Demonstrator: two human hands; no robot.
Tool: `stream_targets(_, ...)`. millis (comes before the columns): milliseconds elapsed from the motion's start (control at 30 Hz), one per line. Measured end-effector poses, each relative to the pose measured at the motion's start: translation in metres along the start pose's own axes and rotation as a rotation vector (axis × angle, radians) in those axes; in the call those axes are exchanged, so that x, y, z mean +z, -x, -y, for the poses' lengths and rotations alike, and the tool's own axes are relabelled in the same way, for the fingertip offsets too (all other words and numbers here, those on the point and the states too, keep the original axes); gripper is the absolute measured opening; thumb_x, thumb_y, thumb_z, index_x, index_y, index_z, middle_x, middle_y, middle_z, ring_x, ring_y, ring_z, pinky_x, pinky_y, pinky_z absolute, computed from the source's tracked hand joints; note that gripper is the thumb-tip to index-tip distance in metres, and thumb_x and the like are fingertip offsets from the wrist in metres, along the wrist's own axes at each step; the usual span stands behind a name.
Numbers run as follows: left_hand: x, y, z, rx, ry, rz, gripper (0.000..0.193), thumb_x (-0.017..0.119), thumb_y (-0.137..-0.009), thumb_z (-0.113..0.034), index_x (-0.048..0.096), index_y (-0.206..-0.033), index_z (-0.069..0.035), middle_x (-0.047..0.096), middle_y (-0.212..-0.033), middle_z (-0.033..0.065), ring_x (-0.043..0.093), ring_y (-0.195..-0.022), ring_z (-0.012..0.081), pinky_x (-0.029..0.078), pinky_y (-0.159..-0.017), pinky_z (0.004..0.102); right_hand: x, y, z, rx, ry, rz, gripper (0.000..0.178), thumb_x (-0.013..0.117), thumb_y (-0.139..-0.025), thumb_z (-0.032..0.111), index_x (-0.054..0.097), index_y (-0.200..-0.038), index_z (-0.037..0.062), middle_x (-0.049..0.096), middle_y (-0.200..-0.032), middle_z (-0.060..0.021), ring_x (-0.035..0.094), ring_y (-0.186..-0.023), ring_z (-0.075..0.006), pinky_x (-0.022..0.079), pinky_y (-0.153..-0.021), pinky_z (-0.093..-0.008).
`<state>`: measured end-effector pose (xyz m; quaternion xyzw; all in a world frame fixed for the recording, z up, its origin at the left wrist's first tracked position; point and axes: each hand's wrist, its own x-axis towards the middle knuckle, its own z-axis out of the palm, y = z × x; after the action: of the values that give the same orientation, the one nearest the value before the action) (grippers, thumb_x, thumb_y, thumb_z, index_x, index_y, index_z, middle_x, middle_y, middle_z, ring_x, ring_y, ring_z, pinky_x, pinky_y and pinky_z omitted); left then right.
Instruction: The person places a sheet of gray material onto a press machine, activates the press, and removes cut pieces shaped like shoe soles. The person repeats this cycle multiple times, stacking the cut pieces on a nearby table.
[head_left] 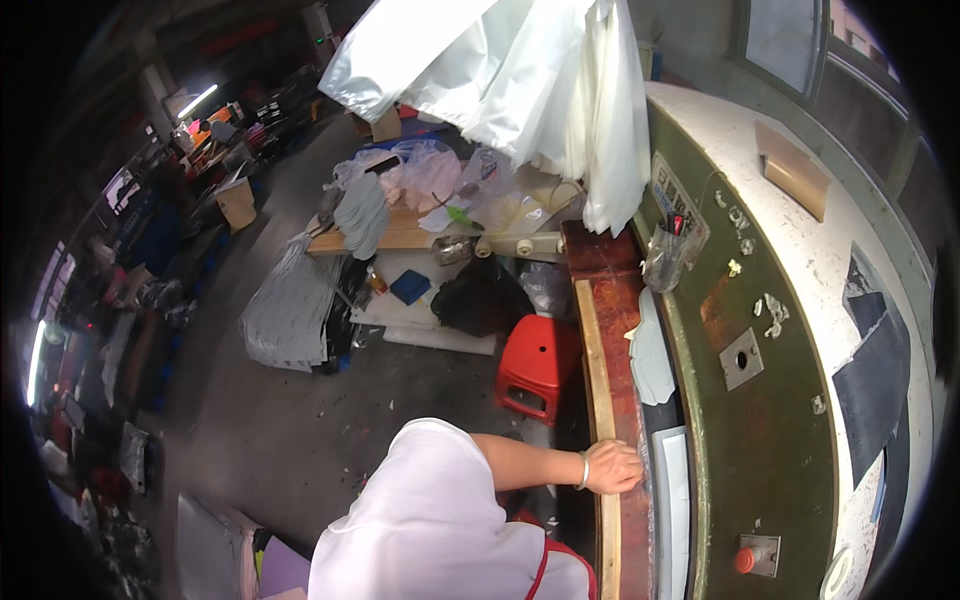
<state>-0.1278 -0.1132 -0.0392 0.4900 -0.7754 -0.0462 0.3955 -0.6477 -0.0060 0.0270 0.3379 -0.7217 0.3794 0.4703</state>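
Observation:
My left arm reaches across from the white sleeve (420,520), with a light bracelet (585,470) at the wrist. The left hand (612,467) rests on the worn red-brown bench top (625,405), its fingers bent and held together by the inner edge. What lies under those fingers, if anything, is hidden. Just beyond them, a white strip (672,500) lies in the gap between the bench and a green machine panel (765,430). Pale grey cut pieces (652,350) lie farther along this gap. My right hand is outside the picture.
A red plastic stool (540,365) stands on the floor left of the bench. White sheeting (520,80) hangs overhead. Stacked grey sheets (290,310) drape off a cluttered far table (405,235). The panel carries an orange-red knob (745,560) and a clear cup (668,255).

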Motion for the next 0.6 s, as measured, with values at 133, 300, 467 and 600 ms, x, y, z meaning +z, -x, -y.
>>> stream_targets(133,0.001,0.003,0.003,-0.021,0.013,-0.006,0.016,0.060,-0.075,-0.019,0.054,-0.067,-0.007,0.055,-0.069,0.0070,0.056,-0.069,0.0256,0.045,-0.064,0.0376,-0.060,0.040,0.050,0.104,-0.195,0.124,0.058,0.060,-0.090,0.024,0.035,-0.131,-0.0077,0.045,-0.124,-0.0284,0.050,-0.108,-0.0379,0.040,-0.096,-0.0476)
stream_targets(300,0.012,0.012,0.005,-0.078,0.014,-0.012,0.017,0.060,-0.077,-0.020,0.054,-0.067,-0.008,0.055,-0.073,0.0070,0.055,-0.077,0.0252,0.044,-0.072,0.0396,-0.143,0.099,0.113,0.201,-0.533,0.749,0.033,0.059,-0.091,0.022,0.060,-0.108,-0.0063,0.063,-0.100,-0.0219,0.062,-0.086,-0.0311,0.050,-0.082,-0.0405)
stream_targets(467,0.010,0.031,-0.001,-0.166,0.067,0.026,0.015,0.059,-0.077,-0.019,0.057,-0.069,-0.007,0.055,-0.075,0.0058,0.055,-0.081,0.0246,0.043,-0.077,0.0406,-0.184,0.121,0.105,0.110,-0.409,1.061,0.024,0.068,-0.085,0.019,0.068,-0.091,-0.0042,0.068,-0.088,-0.0180,0.064,-0.080,-0.0267,0.052,-0.077,-0.0325)
stream_targets(600,-0.012,0.059,-0.009,-0.189,0.038,-0.003,0.016,0.060,-0.079,-0.020,0.058,-0.070,-0.007,0.055,-0.077,0.0056,0.055,-0.083,0.0238,0.042,-0.080,0.0384,-0.186,0.130,0.081,0.139,-0.410,1.061,0.036,0.070,-0.081,0.022,0.063,-0.105,-0.0044,0.066,-0.097,-0.0194,0.063,-0.088,-0.0308,0.052,-0.082,-0.0371)
